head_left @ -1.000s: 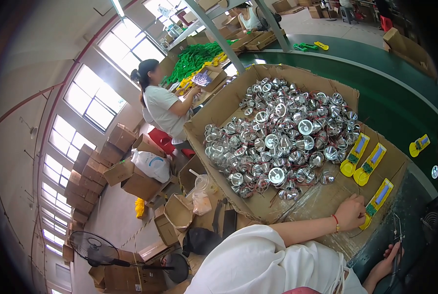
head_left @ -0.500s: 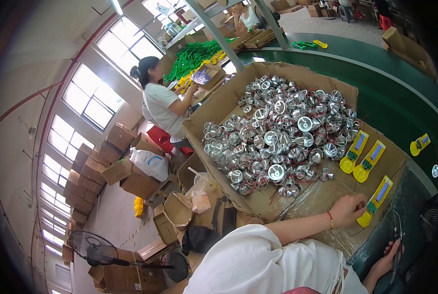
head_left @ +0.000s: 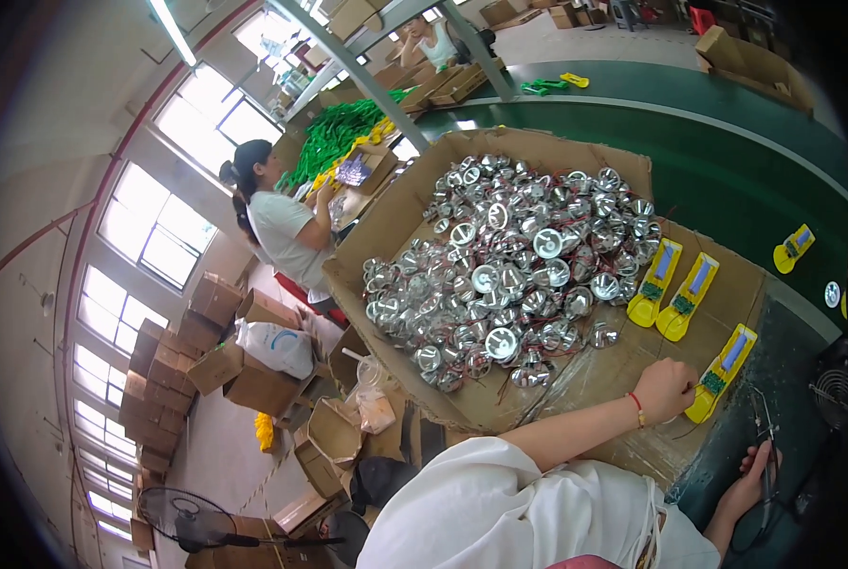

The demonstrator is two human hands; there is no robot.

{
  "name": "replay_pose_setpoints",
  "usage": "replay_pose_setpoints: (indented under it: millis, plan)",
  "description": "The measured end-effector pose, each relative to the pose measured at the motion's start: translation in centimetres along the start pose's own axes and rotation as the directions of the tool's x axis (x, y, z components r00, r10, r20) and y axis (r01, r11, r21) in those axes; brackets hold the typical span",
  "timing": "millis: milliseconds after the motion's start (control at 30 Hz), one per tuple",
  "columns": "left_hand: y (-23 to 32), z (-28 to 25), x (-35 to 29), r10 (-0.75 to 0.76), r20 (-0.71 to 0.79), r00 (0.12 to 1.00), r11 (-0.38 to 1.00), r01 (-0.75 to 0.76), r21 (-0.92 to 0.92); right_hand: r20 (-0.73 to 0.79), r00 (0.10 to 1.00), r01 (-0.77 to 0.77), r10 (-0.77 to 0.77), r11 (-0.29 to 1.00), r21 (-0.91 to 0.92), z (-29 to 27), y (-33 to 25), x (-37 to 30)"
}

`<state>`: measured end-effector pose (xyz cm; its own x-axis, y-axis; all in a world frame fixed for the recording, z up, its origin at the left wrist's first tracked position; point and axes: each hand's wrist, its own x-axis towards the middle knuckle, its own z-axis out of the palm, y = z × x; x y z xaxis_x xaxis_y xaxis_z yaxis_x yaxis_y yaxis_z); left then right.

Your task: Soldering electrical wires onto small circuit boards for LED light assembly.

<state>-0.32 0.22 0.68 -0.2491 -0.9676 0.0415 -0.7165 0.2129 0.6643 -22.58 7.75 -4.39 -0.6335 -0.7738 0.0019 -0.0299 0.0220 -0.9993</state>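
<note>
My left hand has its fingers curled together at the near-left edge of a yellow plastic housing fitted with a small green circuit board and a bluish-purple cell. What the fingers pinch, if anything, is hidden. At the right, my right hand grips a soldering iron, its thin metal tip pointing up and away beside that housing. Two similar housings, one yellow and another yellow, lie side by side farther off on the cardboard.
A big cardboard box holds a heap of silvery reflector cups with red wires. A coiled metal holder stands at the right. Beyond runs a green conveyor carrying another yellow housing. A co-worker works at the left.
The view has shifted, so the scene sits a little further left. My left hand's fingers look more curled and slightly drawn back from the housing. My right hand still grips the soldering iron.
</note>
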Motion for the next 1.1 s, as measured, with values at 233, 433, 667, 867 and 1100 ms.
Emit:
replay_pose_setpoints:
  millis: [233,433,667,867,1100]
  plan:
    - [1.7,-1.7,6.9,0.121,-0.117,0.986,0.990,-0.128,-0.052,-0.001,0.997,-0.074,0.074,0.997,-0.031,-0.1,-0.5,-0.3]
    - [1.3,-4.8,17.9,0.180,-0.125,0.976,0.973,-0.158,0.168,0.038,0.992,-0.121,0.118,0.990,0.066,-0.3,-0.7,-0.1]
    - [-1.1,-5.5,27.9,-0.081,-0.139,0.987,0.921,0.127,0.368,0.047,0.972,-0.235,0.232,0.969,0.071,-0.3,-1.8,0.1]
    - [-3.4,-4.5,31.6,-0.193,-0.028,0.981,0.767,0.168,0.620,0.083,0.950,-0.305,0.301,0.951,0.049,-0.5,-2.7,0.4]
    - [2.0,1.0,32.9,0.426,-0.132,0.895,0.822,-0.322,0.469,0.149,0.981,-0.155,0.125,0.964,0.214,-1.1,-2.9,0.8]
